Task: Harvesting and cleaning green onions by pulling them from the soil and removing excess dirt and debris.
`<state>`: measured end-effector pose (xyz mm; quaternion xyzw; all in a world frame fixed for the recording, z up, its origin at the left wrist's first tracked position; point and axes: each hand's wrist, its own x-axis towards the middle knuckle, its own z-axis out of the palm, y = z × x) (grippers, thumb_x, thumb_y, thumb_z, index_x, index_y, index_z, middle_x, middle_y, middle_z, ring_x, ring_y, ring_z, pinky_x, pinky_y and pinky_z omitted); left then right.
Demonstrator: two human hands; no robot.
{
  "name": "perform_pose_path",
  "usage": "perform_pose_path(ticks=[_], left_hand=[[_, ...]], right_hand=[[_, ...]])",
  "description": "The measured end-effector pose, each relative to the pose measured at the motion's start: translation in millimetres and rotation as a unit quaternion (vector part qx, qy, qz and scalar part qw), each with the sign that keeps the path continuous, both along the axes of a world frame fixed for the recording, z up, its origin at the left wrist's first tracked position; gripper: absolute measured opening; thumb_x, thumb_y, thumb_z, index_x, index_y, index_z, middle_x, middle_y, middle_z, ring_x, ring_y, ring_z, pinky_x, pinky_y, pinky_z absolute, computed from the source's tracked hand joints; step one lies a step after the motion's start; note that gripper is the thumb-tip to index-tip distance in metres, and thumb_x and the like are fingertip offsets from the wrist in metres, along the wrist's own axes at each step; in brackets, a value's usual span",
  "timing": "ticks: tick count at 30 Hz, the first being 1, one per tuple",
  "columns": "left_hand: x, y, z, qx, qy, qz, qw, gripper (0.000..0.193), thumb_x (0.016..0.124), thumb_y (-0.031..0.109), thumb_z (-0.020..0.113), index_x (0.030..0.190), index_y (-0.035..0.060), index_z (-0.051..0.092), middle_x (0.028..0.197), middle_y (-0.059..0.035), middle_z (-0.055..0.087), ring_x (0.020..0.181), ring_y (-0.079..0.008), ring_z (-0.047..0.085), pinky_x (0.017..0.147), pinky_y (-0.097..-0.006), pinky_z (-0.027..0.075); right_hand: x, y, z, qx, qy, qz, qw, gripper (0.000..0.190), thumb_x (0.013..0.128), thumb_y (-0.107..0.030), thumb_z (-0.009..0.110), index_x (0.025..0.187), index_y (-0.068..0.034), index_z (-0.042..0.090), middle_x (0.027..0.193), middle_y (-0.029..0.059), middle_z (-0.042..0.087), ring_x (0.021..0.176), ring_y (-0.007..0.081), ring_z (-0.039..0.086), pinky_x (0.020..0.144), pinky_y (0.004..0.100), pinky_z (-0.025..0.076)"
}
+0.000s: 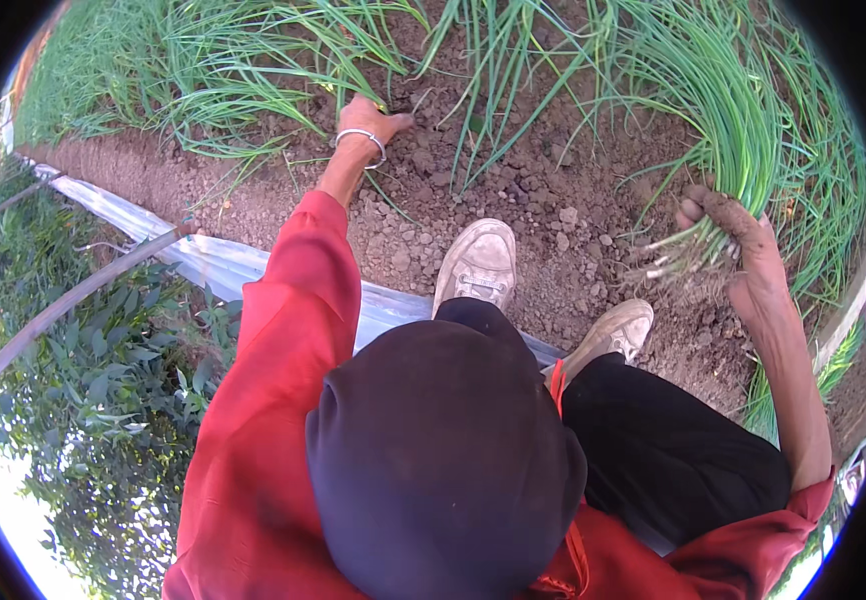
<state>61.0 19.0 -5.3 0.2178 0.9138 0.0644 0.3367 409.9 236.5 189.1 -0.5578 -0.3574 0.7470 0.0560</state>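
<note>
In my right hand (733, 217) is a thick bunch of green onions (740, 142). The pale, soil-covered roots (684, 259) stick out to the left below my fingers, and the long leaves arch upward. My left hand (369, 120), with a silvery bangle (361, 136) on the wrist, reaches down to the base of rooted onion plants (335, 56). Its thumb points to the right, away from the leaves. The fingers are hidden by the back of the hand, so their grip is not visible.
Crumbly brown soil (433, 176) lies around my shoes (478, 262). More onion leaves (508, 67) lean over the bed ahead. Plastic sheeting (223, 262) runs along the bed's edge at left, beside a curved pole (65, 300) and leafy plants (102, 360).
</note>
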Motion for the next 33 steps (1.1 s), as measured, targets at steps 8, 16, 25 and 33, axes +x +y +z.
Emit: perform_pose_path(ticks=[8, 16, 25, 33], left_hand=[[35.4, -29.0, 14.8, 0.131, 0.108, 0.024, 0.985, 0.041, 0.066, 0.022, 0.072, 0.094, -0.0017, 0.053, 0.083, -0.0199, 0.062, 0.076, -0.0316, 0.061, 0.072, -0.037, 0.048], [185.0, 61.7, 144.4, 0.379, -0.444, -0.043, 0.811, 0.023, 0.08, 0.012, 0.063, 0.1, 0.0007, 0.057, 0.087, -0.0046, 0.062, 0.075, -0.0075, 0.058, 0.058, -0.0205, 0.048], [191.7, 60.9, 138.5, 0.333, -0.472, -0.098, 0.81, 0.016, 0.076, 0.003, 0.062, 0.091, -0.0015, 0.06, 0.074, -0.0046, 0.062, 0.065, -0.0064, 0.057, 0.056, -0.0216, 0.046], [162.7, 26.7, 131.8, 0.409, -0.166, -0.236, 0.866, 0.014, 0.071, 0.001, 0.058, 0.085, 0.0007, 0.059, 0.072, -0.0156, 0.059, 0.059, -0.0313, 0.057, 0.056, -0.0352, 0.045]], right_hand=[[0.1, -5.7, -4.3, -0.056, 0.1, 0.022, 0.993, 0.036, 0.086, -0.014, 0.053, 0.113, 0.009, 0.049, 0.114, 0.0168, 0.055, 0.106, 0.0232, 0.054, 0.092, 0.0313, 0.045], [-6.9, -10.6, -0.1, -0.07, 0.118, 0.029, 0.99, 0.04, 0.086, -0.013, 0.052, 0.119, 0.007, 0.042, 0.119, 0.0179, 0.052, 0.114, 0.0262, 0.049, 0.093, 0.0358, 0.045], [-18.8, -22.5, 9.6, -0.02, 0.093, 0.112, 0.989, 0.049, 0.08, -0.013, 0.06, 0.121, 0.005, 0.039, 0.121, 0.0188, 0.05, 0.108, 0.0261, 0.053, 0.087, 0.0372, 0.048], [-19.4, -26.7, 15.2, 0.03, -0.082, 0.199, 0.976, 0.033, 0.074, -0.004, 0.058, 0.106, 0.001, 0.053, 0.09, 0.009, 0.063, 0.068, 0.0122, 0.057, 0.059, 0.0256, 0.047]])
